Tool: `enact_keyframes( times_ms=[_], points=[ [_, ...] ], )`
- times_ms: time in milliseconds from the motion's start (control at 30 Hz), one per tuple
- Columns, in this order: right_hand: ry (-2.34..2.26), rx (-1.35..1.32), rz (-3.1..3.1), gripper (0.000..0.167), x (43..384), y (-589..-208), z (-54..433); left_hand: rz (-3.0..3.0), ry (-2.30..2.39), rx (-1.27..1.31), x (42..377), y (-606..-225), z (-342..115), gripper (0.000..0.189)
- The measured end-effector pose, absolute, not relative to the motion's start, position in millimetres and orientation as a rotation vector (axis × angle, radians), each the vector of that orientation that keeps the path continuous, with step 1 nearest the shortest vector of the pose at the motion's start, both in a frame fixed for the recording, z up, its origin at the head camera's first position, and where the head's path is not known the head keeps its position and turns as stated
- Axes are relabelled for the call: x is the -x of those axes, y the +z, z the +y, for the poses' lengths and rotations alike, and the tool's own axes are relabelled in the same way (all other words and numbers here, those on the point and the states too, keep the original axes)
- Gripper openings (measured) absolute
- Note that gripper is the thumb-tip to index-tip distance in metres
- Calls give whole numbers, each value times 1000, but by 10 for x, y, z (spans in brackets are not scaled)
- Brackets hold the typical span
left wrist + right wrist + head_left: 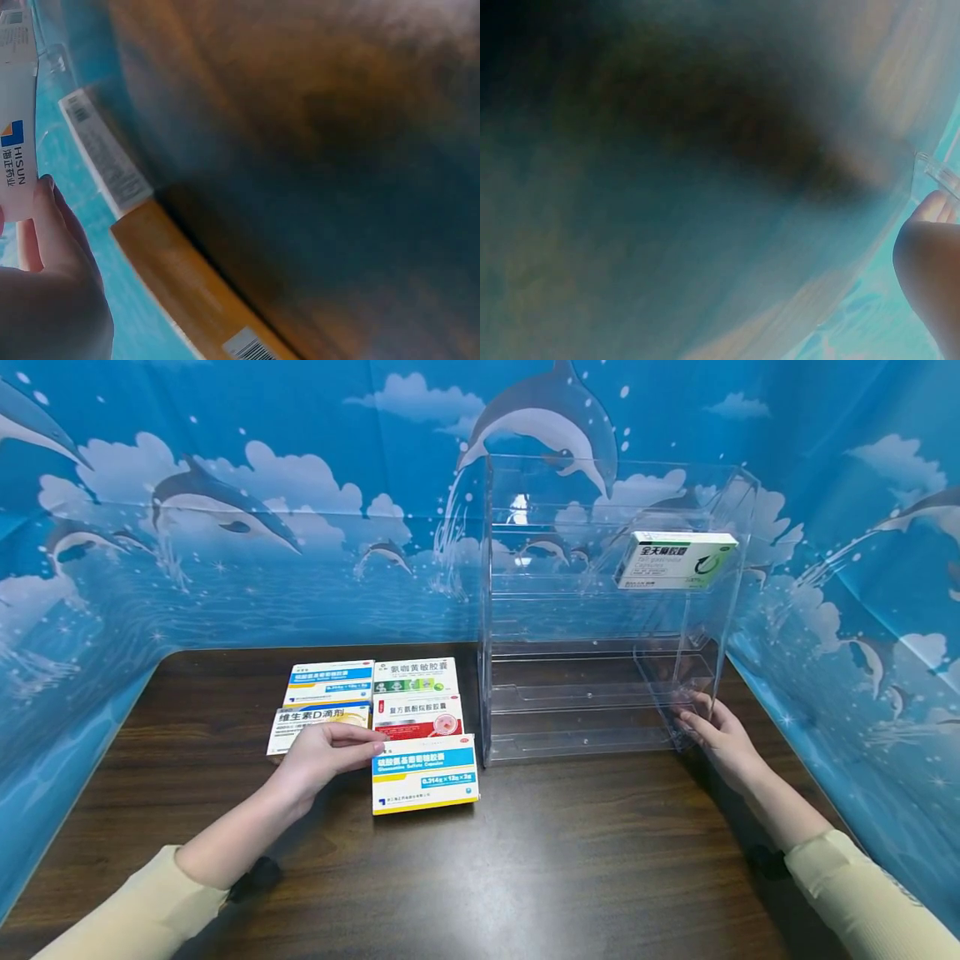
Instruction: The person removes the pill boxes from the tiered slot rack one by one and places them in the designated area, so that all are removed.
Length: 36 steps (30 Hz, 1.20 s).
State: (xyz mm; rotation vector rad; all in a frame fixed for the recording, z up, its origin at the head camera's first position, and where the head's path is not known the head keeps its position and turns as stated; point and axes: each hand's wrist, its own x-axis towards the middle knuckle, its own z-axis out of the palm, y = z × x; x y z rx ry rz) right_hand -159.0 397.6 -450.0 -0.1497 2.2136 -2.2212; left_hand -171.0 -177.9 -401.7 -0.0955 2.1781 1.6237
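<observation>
My left hand (318,760) pinches the left edge of a white-and-blue medicine box (425,777) with a yellow bottom edge. In the left wrist view, that box's end (15,142) shows a HISUN logo, with fingers on either side of it. The box's upper edge overlaps a red-and-white medicine box (416,717) in the head view. Over on the right, my right hand (723,739) holds the lower right side of a clear display rack (577,747), thumb toward the front. Only a corner of the rack (937,171) and part of that hand appear in the right wrist view.
A white-and-green medicine box (675,562) stands on the rack's upper right. Left of the rack lie a green-and-white box (415,675), another blue-and-white box (330,683) and a vitamin D box (288,732). Dolphin-print cloth (247,585) walls the wooden table (540,852).
</observation>
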Motion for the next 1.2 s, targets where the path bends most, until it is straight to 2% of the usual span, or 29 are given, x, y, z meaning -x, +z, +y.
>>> enact_keyframes(
  times_ms=[733, 1200],
  points=[
    [-2206, 152, 2234, 27, 1575, -4512, 3983, 2357, 1386, 49, 1583, -4248, -1810, 33],
    [-2207, 121, 2225, 26, 1589, -4488, 3966, 2675, 1189, -252, 1542, -4241, -1761, 22]
  ],
)
